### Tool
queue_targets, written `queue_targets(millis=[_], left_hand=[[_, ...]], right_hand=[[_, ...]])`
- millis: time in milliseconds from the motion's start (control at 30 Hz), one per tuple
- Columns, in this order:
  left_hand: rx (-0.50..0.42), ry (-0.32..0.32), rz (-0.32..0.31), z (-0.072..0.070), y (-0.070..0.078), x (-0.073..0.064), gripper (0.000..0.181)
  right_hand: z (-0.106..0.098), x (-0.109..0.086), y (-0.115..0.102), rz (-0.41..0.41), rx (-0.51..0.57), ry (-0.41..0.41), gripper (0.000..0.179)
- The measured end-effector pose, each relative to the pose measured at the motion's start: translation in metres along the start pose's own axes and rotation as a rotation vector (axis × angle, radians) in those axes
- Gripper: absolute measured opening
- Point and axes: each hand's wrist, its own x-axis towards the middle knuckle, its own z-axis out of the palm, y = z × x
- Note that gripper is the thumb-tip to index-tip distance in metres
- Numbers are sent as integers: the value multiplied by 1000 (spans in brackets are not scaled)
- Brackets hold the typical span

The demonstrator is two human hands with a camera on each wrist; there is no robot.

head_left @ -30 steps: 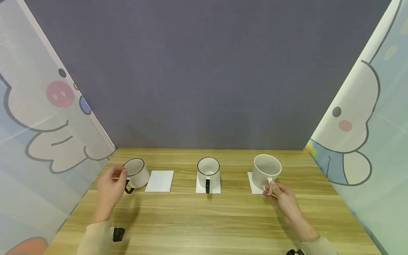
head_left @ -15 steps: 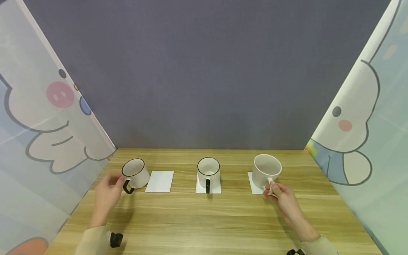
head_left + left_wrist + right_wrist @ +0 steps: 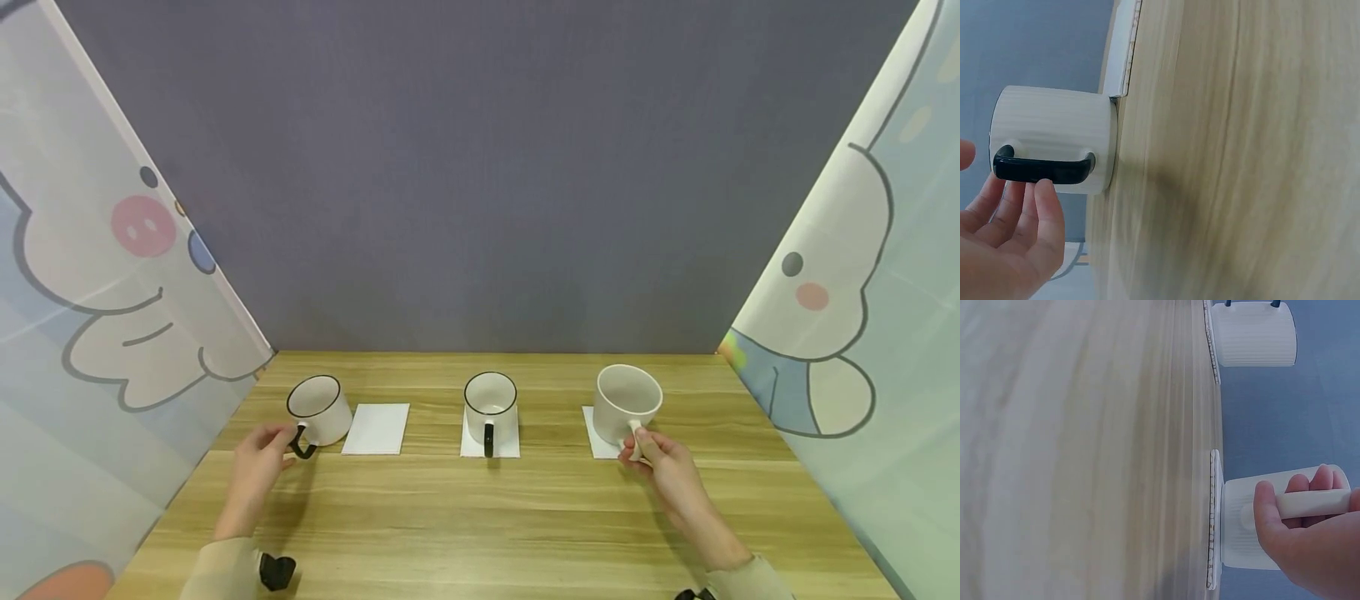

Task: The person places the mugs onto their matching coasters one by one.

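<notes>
At the left, a white mug with a black rim and black handle (image 3: 318, 412) stands on the table beside a white square coaster (image 3: 377, 429). My left hand (image 3: 257, 468) is at its handle. In the left wrist view, the fingertips (image 3: 1046, 187) meet the black handle (image 3: 1044, 170) from one side, while the thumb (image 3: 965, 154) stays apart from it. My right hand (image 3: 677, 479) grips the handle of a plain white mug (image 3: 618, 417); in the right wrist view, fingers curl round that handle (image 3: 1313, 504). This mug sits on a coaster (image 3: 1213, 531).
A second black-rimmed mug (image 3: 491, 408) stands mid-table on its own coaster (image 3: 468, 447), its black handle toward me. The wood-grain table (image 3: 480, 533) ends at a grey back panel (image 3: 480, 208). Cartoon-printed curtains (image 3: 112, 350) flank both sides.
My left hand has come down and closer to the black handle of the left mug. The right hand and all mugs stay where they were.
</notes>
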Motion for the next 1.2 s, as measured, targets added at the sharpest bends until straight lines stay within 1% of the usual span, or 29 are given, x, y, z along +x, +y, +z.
queue_targets(millis=[233, 333, 433, 533, 633, 767, 967, 1200], left_hand=[[-134, -83, -103, -1, -4, 3, 53], [-175, -107, -125, -1, -6, 4, 47], [-221, -126, -111, -1, -9, 6, 37], [-286, -148, -91, -1, -11, 7, 30], [-330, -162, -75, 0, -13, 8, 27], [-359, -174, -59, 2, -14, 10, 28], [-364, -198, -38, 2, -17, 13, 32], [-331, -223, -13, 2, -17, 14, 33]], right_hand=[[-1, 1, 1, 3, -6, -4, 35], [-2, 1, 2, -2, -12, -8, 36], [-1, 1, 3, -10, -13, -8, 38], [-1, 0, 3, -18, -9, -10, 38], [-1, 0, 3, -27, -5, -15, 39], [-2, 0, 3, -31, -9, -15, 41], [-1, -1, 2, -31, -22, -19, 40], [0, -1, 2, -17, -16, -5, 38]])
